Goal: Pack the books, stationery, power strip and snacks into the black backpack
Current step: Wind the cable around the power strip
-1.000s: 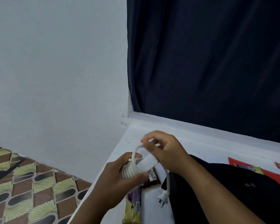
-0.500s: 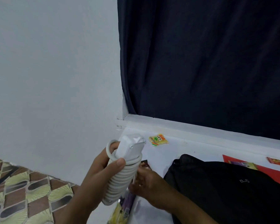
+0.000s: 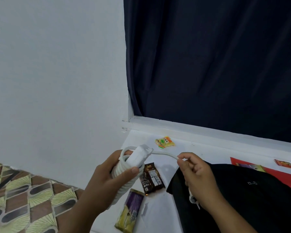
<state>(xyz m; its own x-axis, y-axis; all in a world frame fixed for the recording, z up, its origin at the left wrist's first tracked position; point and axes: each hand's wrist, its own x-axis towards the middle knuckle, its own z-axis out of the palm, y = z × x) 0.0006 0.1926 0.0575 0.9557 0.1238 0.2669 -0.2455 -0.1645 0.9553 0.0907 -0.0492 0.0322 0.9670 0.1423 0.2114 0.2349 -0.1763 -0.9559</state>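
In the head view the left hand (image 3: pixel 106 180) grips the power strip (image 3: pixel 131 169) with its cord coiled round it, while the right hand (image 3: pixel 196 175) pinches the loose cord (image 3: pixel 165 154) end above the table (image 3: pixel 141 137). Packing looks unfinished: three snacks (image 3: pixel 151 178) lie beside the backpack (image 3: pixel 242 195), whose inside is hidden.
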